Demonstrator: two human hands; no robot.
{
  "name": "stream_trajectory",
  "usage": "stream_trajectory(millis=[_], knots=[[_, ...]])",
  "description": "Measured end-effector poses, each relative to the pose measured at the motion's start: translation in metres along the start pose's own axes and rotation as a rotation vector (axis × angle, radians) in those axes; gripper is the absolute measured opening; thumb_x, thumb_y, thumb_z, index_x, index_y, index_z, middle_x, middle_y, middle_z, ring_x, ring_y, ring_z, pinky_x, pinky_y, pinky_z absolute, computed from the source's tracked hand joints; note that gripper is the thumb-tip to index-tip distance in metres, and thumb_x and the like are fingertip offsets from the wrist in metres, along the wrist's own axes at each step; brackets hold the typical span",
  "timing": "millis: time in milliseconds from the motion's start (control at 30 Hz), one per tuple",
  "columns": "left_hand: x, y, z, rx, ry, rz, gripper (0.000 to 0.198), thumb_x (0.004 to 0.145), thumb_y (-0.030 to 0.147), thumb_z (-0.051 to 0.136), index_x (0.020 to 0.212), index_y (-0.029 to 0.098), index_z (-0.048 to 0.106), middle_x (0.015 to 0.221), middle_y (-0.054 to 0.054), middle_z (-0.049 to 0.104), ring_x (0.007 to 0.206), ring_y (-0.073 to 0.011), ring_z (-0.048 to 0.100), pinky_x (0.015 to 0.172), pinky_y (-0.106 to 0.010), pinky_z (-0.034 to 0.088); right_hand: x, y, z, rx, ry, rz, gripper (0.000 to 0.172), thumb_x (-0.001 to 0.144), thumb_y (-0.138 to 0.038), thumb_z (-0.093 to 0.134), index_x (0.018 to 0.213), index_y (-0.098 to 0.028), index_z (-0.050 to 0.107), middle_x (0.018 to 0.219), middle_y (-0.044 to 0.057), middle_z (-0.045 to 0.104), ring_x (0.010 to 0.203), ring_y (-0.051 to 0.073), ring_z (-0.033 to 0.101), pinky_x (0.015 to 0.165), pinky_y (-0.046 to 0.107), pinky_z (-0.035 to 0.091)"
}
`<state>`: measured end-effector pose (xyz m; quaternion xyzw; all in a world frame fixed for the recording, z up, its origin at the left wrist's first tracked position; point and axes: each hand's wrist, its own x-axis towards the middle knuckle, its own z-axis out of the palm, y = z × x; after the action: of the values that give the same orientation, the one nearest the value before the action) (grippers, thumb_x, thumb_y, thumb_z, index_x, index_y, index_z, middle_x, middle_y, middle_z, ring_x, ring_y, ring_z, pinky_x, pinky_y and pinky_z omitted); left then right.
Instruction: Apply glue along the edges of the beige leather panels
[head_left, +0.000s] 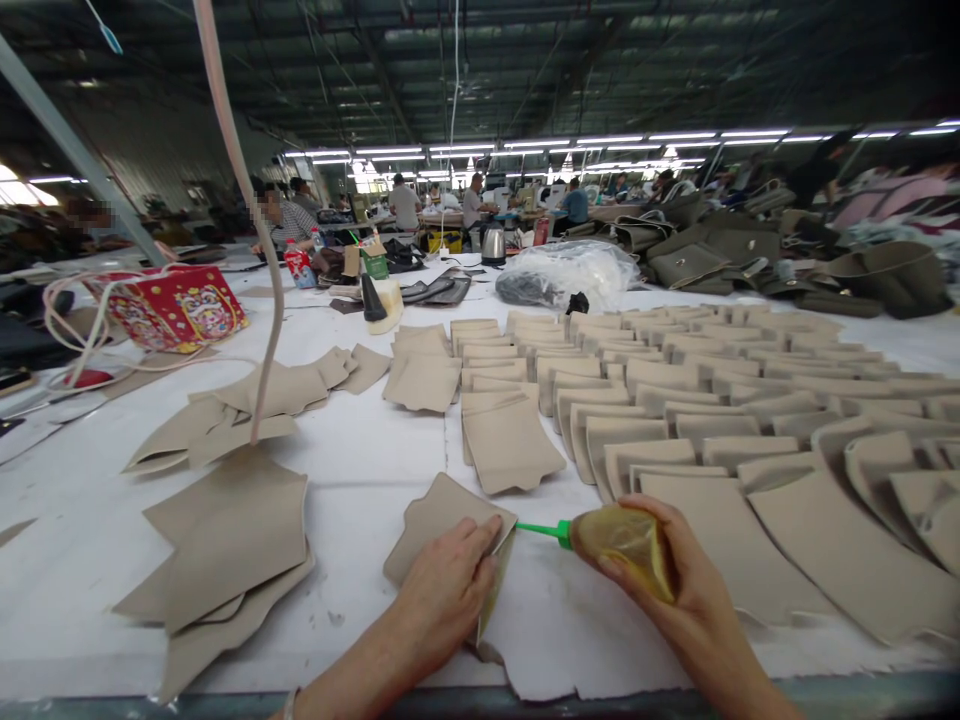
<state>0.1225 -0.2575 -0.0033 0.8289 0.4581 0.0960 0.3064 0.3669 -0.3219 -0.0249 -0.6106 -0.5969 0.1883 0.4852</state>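
My left hand [450, 580] presses on a beige leather-like piece [439, 515] near the table's front edge, its fingertips at the piece's right corner. The piece's right side is lifted, and a yellowish underside shows. In my right hand [675, 570] is a squeeze bottle [619, 540] of amber liquid, lying on its side with the fingers wrapped round it. Its green nozzle [551, 530] points left, and the tip meets the edge of the piece beside my left fingertips.
Rows of overlapping beige pieces [667, 430] cover the right side. Loose beige pieces [240, 550] lie at the left, below a hanging hose [274, 270]. Farther back are a red patterned bag [172, 310], a plastic-wrapped bundle [562, 275], a kettle [493, 245] and dark pieces [712, 250]. People sit beyond.
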Motion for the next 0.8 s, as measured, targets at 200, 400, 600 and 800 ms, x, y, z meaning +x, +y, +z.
stream_trajectory(millis=[200, 400, 600, 800], knots=[[0.002, 0.0, 0.0, -0.013, -0.009, 0.004, 0.048, 0.089, 0.022, 0.032, 0.133, 0.018, 0.049, 0.106, -0.007, 0.061, 0.099, -0.0222, 0.058, 0.09, -0.033, 0.043, -0.01, 0.002, 0.001, -0.068, 0.021, -0.089, 0.038, 0.087, -0.042, 0.063, 0.118, -0.027, 0.048, 0.113, 0.001, 0.054, 0.101, 0.023, 0.054, 0.087, 0.029, 0.042], [0.002, 0.0, 0.001, -0.012, 0.01, -0.008, 0.048, 0.088, 0.021, 0.032, 0.132, 0.019, 0.05, 0.103, -0.007, 0.061, 0.097, -0.0226, 0.059, 0.087, -0.034, 0.044, -0.007, -0.006, 0.003, 0.015, 0.035, 0.045, 0.041, 0.085, -0.047, 0.063, 0.117, -0.026, 0.048, 0.108, 0.001, 0.054, 0.091, 0.023, 0.056, 0.079, 0.028, 0.044], [0.001, -0.001, 0.002, -0.054, 0.03, -0.006, 0.049, 0.086, 0.02, 0.034, 0.132, 0.017, 0.051, 0.107, -0.007, 0.062, 0.1, -0.022, 0.057, 0.091, -0.033, 0.042, -0.019, -0.021, 0.008, 0.085, 0.036, 0.215, 0.043, 0.08, -0.05, 0.063, 0.113, -0.024, 0.05, 0.101, 0.0, 0.057, 0.087, 0.024, 0.057, 0.077, 0.029, 0.042], [0.0, 0.0, 0.003, -0.067, 0.044, -0.018, 0.051, 0.084, 0.019, 0.035, 0.133, 0.016, 0.049, 0.111, -0.008, 0.062, 0.102, -0.0217, 0.057, 0.093, -0.032, 0.041, -0.028, -0.031, 0.011, 0.188, -0.01, 0.324, 0.046, 0.079, -0.052, 0.062, 0.114, -0.026, 0.047, 0.097, -0.002, 0.059, 0.086, 0.023, 0.057, 0.076, 0.027, 0.041]])
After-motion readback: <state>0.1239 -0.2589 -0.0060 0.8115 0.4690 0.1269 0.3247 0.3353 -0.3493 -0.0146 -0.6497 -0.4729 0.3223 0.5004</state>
